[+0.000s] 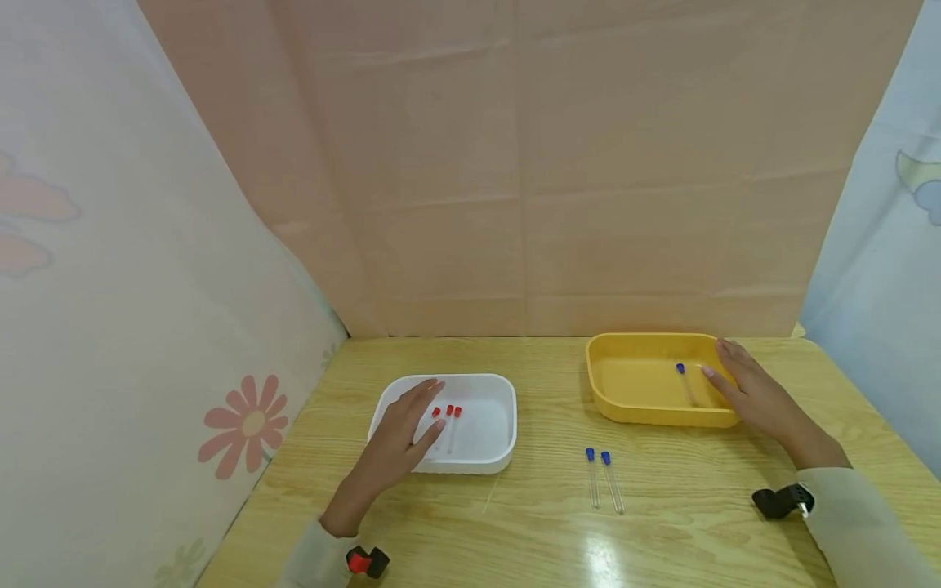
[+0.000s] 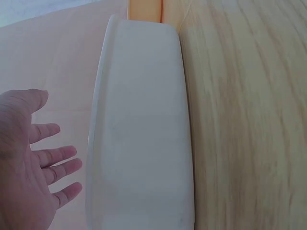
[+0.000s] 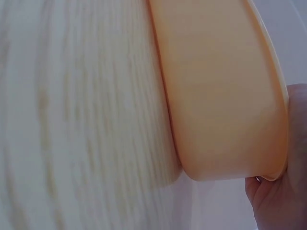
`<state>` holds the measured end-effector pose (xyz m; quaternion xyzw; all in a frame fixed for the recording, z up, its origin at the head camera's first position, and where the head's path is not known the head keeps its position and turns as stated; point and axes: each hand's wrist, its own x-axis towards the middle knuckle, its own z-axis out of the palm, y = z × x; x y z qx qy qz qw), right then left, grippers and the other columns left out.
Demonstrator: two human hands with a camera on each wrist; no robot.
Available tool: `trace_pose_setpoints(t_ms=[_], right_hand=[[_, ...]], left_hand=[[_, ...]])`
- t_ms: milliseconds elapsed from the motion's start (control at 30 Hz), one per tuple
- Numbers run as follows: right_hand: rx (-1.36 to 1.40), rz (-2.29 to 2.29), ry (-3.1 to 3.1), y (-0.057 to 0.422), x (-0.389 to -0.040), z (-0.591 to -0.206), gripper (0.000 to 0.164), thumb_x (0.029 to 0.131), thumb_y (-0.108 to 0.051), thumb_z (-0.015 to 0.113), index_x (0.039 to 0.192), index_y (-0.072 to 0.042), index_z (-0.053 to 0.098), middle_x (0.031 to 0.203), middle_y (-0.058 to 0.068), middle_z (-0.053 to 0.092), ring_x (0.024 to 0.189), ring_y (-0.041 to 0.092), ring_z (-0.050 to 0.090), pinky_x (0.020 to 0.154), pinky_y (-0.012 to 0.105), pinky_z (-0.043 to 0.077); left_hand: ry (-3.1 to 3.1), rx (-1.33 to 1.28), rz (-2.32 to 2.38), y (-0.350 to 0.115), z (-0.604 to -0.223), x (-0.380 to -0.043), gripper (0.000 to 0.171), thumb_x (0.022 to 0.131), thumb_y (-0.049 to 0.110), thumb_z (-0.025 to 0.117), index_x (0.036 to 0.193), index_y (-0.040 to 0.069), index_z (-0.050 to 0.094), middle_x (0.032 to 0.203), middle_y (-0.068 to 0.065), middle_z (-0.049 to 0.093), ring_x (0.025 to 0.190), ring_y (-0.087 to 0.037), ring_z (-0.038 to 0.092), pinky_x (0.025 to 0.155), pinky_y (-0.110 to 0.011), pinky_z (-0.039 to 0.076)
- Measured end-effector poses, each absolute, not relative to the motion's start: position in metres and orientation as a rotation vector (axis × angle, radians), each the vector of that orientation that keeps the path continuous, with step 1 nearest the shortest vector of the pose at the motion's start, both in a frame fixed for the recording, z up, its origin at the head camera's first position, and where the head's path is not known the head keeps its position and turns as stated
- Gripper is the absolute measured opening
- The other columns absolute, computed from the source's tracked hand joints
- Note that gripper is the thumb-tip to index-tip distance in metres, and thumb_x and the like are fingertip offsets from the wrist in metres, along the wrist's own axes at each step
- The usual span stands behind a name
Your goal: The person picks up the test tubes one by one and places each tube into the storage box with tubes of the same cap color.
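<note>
In the head view my left hand (image 1: 397, 437) hovers over the left side of a white tray (image 1: 490, 467), fingers spread and nothing held. Inside that tray lie three clear test tubes with red caps (image 1: 450, 410), partly hidden by the hand. My right hand (image 1: 760, 400) grips the right end of a yellow tray (image 1: 625, 414), thumb over the rim and fingers against the outside in the right wrist view. One blue-capped test tube (image 1: 685, 384) lies in the yellow tray. Two more blue-capped test tubes (image 1: 592, 478) lie side by side on the table between the trays.
Both trays stand on a light wooden table (image 1: 515, 523). A brown sheet (image 1: 515, 163) hangs behind its far edge. Flowered cloth (image 1: 169, 327) closes the left side, and pale cloth (image 1: 882, 343) hangs at the right.
</note>
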<state>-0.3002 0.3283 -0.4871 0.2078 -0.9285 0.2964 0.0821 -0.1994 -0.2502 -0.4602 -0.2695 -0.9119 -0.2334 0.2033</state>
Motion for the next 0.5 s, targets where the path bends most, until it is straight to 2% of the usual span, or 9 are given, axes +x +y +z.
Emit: trace_pose_setpoints(t_ms=[267,500], right_hand=[[0.612,0.887,-2.781,0.331,-0.296,-0.487,0.070,0.111,-0.027,0.042,0.158,0.010,0.005,0.164,0.031,-0.003,0.151,0.049,-0.008,0.117,0.065,-0.009],[0.609,0.906,-2.772,0.326,-0.295,-0.485,0.070,0.111,-0.028,0.041,0.157,0.011,0.006,0.164,0.033,-0.002,0.151,0.050,-0.007,0.117,0.066,-0.008]], left_hand=[[-2.530,-0.814,-0.706,-0.239,-0.460,-0.199,0.053,0.102,0.029,0.061,0.150,0.011,0.049,0.153,-0.014,0.047,0.140,-0.033,0.044,0.104,-0.064,0.039],[-2.542,-0.853,-0.706,-0.229,-0.460,-0.197,0.053,0.103,0.035,0.059,0.152,0.017,0.048,0.154,-0.008,0.047,0.141,-0.026,0.044,0.106,-0.059,0.040]])
